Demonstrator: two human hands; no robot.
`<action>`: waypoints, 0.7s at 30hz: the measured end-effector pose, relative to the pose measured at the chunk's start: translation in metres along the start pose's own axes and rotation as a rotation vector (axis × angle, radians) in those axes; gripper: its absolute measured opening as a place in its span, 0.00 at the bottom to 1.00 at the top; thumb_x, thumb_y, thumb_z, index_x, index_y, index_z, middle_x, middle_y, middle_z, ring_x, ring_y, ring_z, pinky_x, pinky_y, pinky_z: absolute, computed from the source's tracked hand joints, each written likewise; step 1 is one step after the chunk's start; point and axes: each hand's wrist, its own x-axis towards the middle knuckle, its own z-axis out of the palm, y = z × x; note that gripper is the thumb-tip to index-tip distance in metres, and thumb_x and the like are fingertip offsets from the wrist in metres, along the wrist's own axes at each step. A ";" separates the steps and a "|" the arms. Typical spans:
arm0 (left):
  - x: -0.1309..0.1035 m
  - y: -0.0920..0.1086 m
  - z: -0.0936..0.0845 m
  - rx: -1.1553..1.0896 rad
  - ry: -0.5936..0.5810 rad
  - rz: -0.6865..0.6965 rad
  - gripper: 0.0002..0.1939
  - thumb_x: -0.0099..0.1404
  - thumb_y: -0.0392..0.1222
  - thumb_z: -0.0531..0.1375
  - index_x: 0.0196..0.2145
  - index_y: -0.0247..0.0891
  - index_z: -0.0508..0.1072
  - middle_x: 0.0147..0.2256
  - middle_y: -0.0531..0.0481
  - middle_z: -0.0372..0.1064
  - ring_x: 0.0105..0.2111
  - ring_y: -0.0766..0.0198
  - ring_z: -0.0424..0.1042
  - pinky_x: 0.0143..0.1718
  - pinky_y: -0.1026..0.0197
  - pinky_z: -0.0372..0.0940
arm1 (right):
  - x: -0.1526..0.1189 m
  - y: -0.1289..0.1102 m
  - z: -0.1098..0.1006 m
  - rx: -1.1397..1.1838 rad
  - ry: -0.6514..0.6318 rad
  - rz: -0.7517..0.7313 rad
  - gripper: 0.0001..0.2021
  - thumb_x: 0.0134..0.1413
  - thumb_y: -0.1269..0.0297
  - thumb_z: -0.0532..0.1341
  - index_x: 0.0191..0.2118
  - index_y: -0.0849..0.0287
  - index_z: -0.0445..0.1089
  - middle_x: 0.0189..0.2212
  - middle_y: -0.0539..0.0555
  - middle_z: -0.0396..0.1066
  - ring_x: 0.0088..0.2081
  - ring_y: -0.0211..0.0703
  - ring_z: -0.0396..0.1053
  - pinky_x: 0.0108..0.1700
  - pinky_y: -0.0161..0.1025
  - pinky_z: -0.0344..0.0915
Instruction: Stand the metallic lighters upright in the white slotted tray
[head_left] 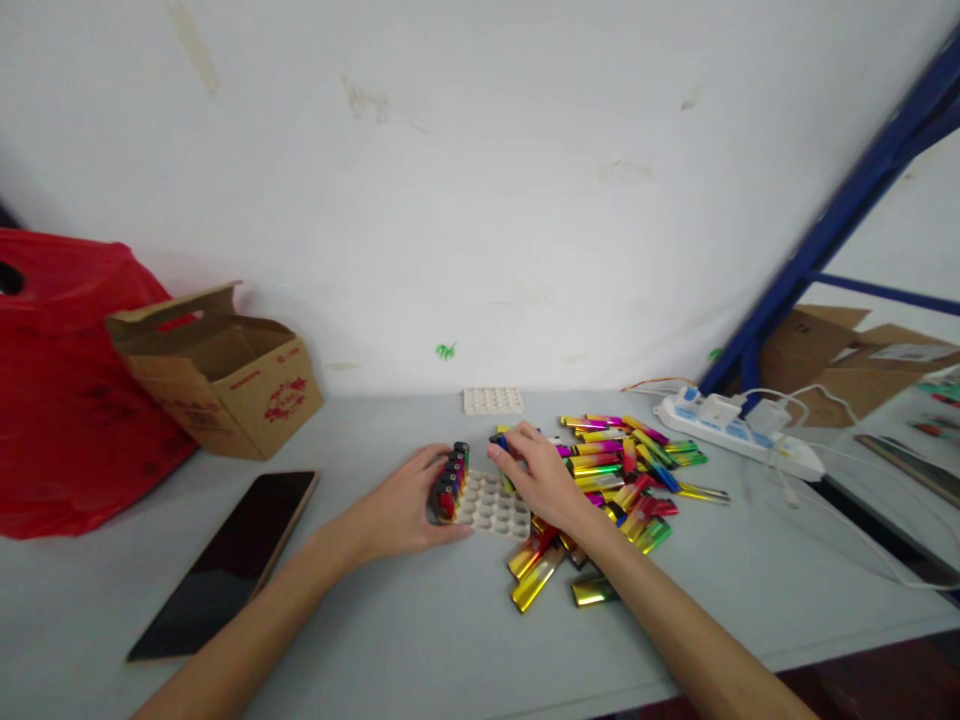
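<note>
A pale tray with rows of round holes (495, 508) lies on the table. Along its left end several lighters (451, 478) stand upright in a row, their dark tops up. My left hand (401, 505) curls round that end, fingers behind the lighters and thumb along the tray's near edge. Above the tray's far right part, my right hand (536, 470) pinches a single lighter (501, 440) with a dark top; the fingers hide much of it. Right of the tray spreads a loose pile of shiny multicoloured lighters (600, 470), partly behind my right hand and forearm.
A second pale tray (493, 401) lies by the wall. On the left are a dark-screened tablet (225, 565), an open cardboard box (240, 385) and a red plastic bag (75, 390). A white power strip (739, 435) with cables and a blue metal frame (840, 210) are at right.
</note>
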 end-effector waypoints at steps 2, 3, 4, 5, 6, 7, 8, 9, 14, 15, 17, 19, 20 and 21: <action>0.001 0.000 0.001 0.004 -0.003 0.003 0.40 0.65 0.64 0.86 0.68 0.46 0.87 0.74 0.34 0.85 0.77 0.28 0.81 0.84 0.33 0.77 | 0.000 -0.003 0.003 -0.105 -0.040 -0.017 0.27 0.93 0.40 0.62 0.37 0.48 0.68 0.36 0.54 0.79 0.41 0.52 0.78 0.47 0.45 0.73; 0.001 0.001 0.001 0.005 -0.003 0.005 0.39 0.64 0.64 0.86 0.67 0.46 0.87 0.73 0.35 0.85 0.77 0.29 0.82 0.84 0.33 0.77 | 0.001 -0.005 0.005 -0.132 -0.052 -0.008 0.27 0.93 0.40 0.62 0.37 0.48 0.68 0.34 0.53 0.78 0.39 0.51 0.78 0.45 0.44 0.71; 0.001 0.001 0.001 0.006 -0.004 0.007 0.39 0.65 0.64 0.86 0.67 0.46 0.88 0.73 0.35 0.86 0.76 0.29 0.82 0.84 0.33 0.77 | 0.001 -0.006 0.007 -0.148 -0.061 0.001 0.27 0.93 0.40 0.63 0.37 0.48 0.68 0.33 0.52 0.79 0.38 0.51 0.78 0.44 0.43 0.70; 0.001 0.002 0.000 0.005 -0.005 0.009 0.39 0.65 0.63 0.86 0.67 0.46 0.88 0.73 0.36 0.86 0.76 0.29 0.82 0.84 0.34 0.77 | 0.003 -0.006 0.008 -0.161 -0.066 0.009 0.26 0.93 0.40 0.64 0.38 0.48 0.69 0.33 0.53 0.80 0.37 0.51 0.79 0.44 0.43 0.69; 0.001 0.003 0.000 0.004 -0.007 0.010 0.39 0.65 0.62 0.86 0.67 0.46 0.87 0.73 0.36 0.86 0.76 0.30 0.82 0.84 0.34 0.77 | 0.004 -0.007 0.010 -0.173 -0.070 0.016 0.26 0.93 0.41 0.65 0.38 0.48 0.69 0.34 0.53 0.81 0.38 0.52 0.80 0.44 0.42 0.69; 0.001 0.004 -0.001 0.003 -0.013 0.012 0.39 0.66 0.62 0.86 0.68 0.46 0.87 0.73 0.36 0.86 0.76 0.30 0.82 0.84 0.35 0.76 | 0.005 -0.007 0.011 -0.187 -0.083 0.020 0.26 0.94 0.41 0.65 0.38 0.49 0.70 0.35 0.54 0.82 0.38 0.52 0.81 0.44 0.42 0.69; 0.001 0.005 -0.001 0.002 -0.020 0.015 0.39 0.66 0.62 0.86 0.69 0.46 0.87 0.73 0.36 0.86 0.76 0.30 0.82 0.85 0.35 0.75 | 0.007 -0.007 0.011 -0.202 -0.102 0.022 0.25 0.94 0.42 0.66 0.39 0.49 0.71 0.35 0.55 0.83 0.39 0.52 0.82 0.44 0.42 0.69; 0.001 0.005 -0.001 -0.001 -0.023 0.016 0.39 0.66 0.61 0.86 0.69 0.46 0.87 0.73 0.36 0.85 0.77 0.30 0.82 0.85 0.35 0.75 | 0.008 -0.007 0.011 -0.218 -0.120 0.019 0.25 0.94 0.42 0.66 0.39 0.50 0.73 0.36 0.56 0.84 0.39 0.53 0.83 0.44 0.43 0.70; 0.001 -0.001 -0.002 -0.015 -0.009 0.013 0.41 0.65 0.63 0.86 0.70 0.49 0.87 0.73 0.38 0.86 0.75 0.31 0.84 0.84 0.35 0.76 | 0.012 -0.006 0.005 -0.318 -0.156 -0.042 0.23 0.91 0.41 0.70 0.44 0.52 0.79 0.39 0.58 0.86 0.42 0.53 0.83 0.46 0.43 0.73; 0.001 -0.003 -0.001 -0.013 -0.007 0.011 0.41 0.65 0.64 0.86 0.70 0.49 0.87 0.73 0.37 0.86 0.74 0.31 0.84 0.84 0.34 0.76 | 0.012 -0.006 0.005 -0.339 -0.155 -0.049 0.22 0.91 0.41 0.70 0.44 0.53 0.79 0.39 0.57 0.85 0.42 0.53 0.83 0.46 0.43 0.73; 0.000 -0.006 -0.001 -0.006 -0.004 0.007 0.41 0.66 0.65 0.85 0.71 0.49 0.87 0.73 0.36 0.86 0.75 0.31 0.84 0.84 0.33 0.76 | 0.012 -0.007 0.006 -0.374 -0.157 -0.064 0.20 0.91 0.45 0.71 0.45 0.54 0.81 0.41 0.57 0.85 0.43 0.52 0.83 0.47 0.43 0.74; 0.000 -0.007 -0.001 -0.003 -0.008 0.007 0.42 0.67 0.65 0.85 0.72 0.48 0.86 0.74 0.36 0.86 0.76 0.30 0.83 0.84 0.33 0.76 | 0.011 -0.008 0.010 -0.400 -0.177 -0.089 0.15 0.89 0.51 0.74 0.47 0.55 0.82 0.43 0.58 0.85 0.45 0.52 0.83 0.49 0.43 0.75; 0.000 -0.007 -0.001 -0.003 -0.012 0.009 0.42 0.67 0.65 0.85 0.72 0.48 0.85 0.74 0.36 0.86 0.76 0.30 0.83 0.84 0.33 0.76 | 0.010 -0.008 0.012 -0.412 -0.197 -0.102 0.14 0.88 0.53 0.75 0.47 0.55 0.83 0.44 0.58 0.85 0.46 0.53 0.83 0.50 0.43 0.76; 0.000 -0.007 -0.001 -0.002 -0.017 0.010 0.43 0.67 0.64 0.85 0.72 0.48 0.85 0.74 0.35 0.86 0.76 0.30 0.83 0.84 0.33 0.76 | 0.010 -0.009 0.012 -0.423 -0.216 -0.115 0.13 0.87 0.53 0.76 0.48 0.55 0.84 0.45 0.59 0.85 0.47 0.53 0.84 0.52 0.44 0.77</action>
